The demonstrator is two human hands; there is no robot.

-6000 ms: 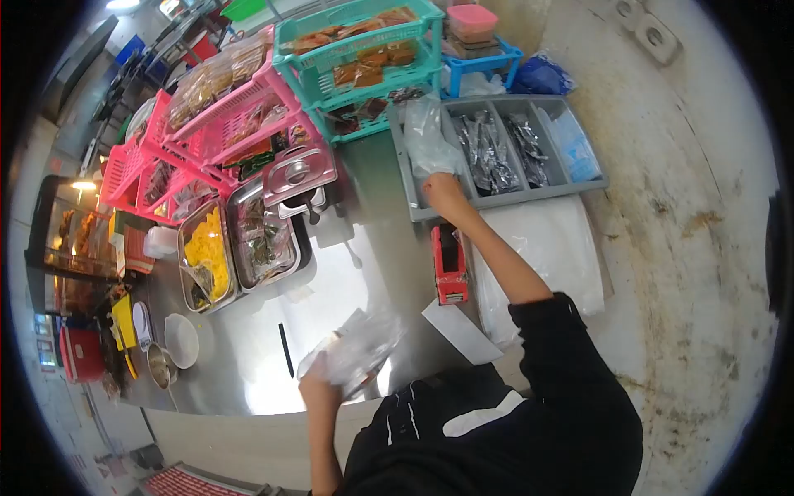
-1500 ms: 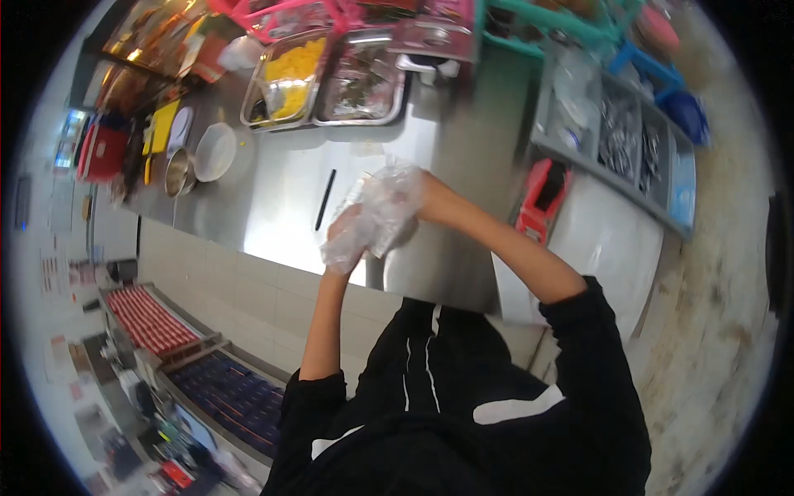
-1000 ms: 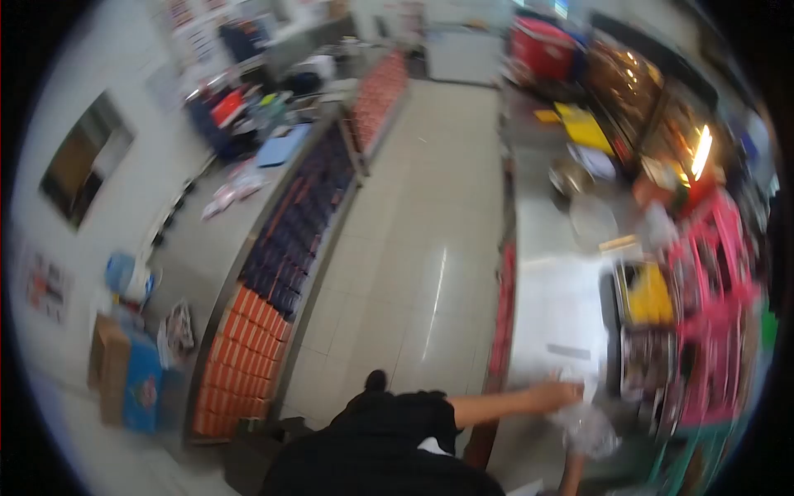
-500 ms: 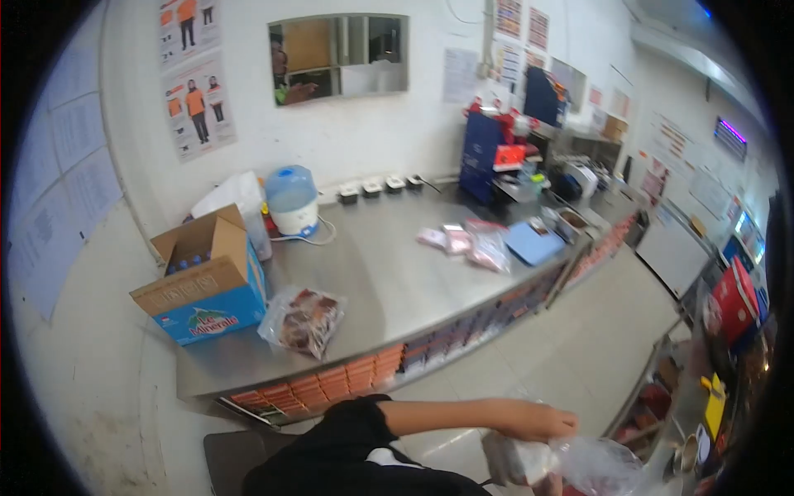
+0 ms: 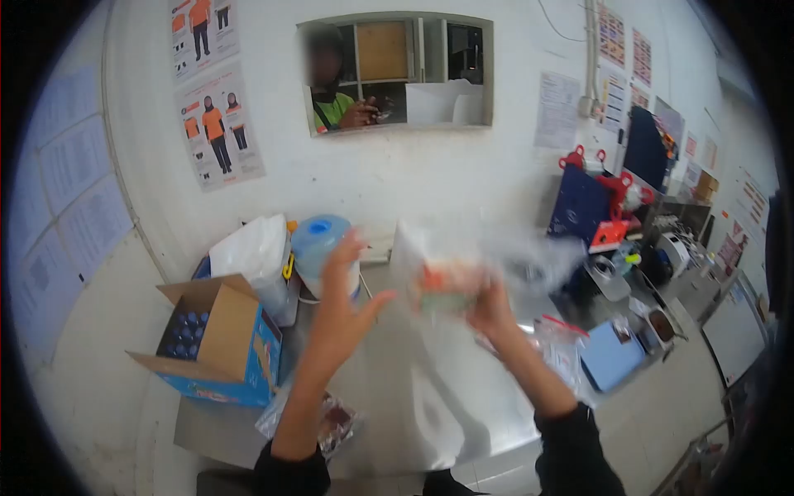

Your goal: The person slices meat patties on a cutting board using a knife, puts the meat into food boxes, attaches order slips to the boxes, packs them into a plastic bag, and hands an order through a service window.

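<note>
Above the steel counter [image 5: 389,388], my right hand [image 5: 490,312] grips a clear plastic bag [image 5: 451,281], smeared by motion. White, orange and greenish contents show through it, but I cannot make out what they are. Loose clear film trails from the bag toward the right. My left hand [image 5: 339,306] is raised to the left of the bag, fingers spread and holding nothing, in front of a blue-topped water dispenser [image 5: 314,240]. Below my left forearm lies a clear bag of brown pieces [image 5: 335,426], partly covered by the arm.
An open cardboard box [image 5: 219,339] of blue-capped bottles stands at left, beside a white plastic bag [image 5: 248,252]. To the right are a blue tray [image 5: 612,360], plastic packets [image 5: 562,347] and a dark blue machine [image 5: 575,202]. A person [image 5: 335,103] shows through the wall opening.
The view has swung toward the counter and wall. My right hand has brought the bag from the lower right up over the counter. Both hands now show, the left one apart from the bag.
</note>
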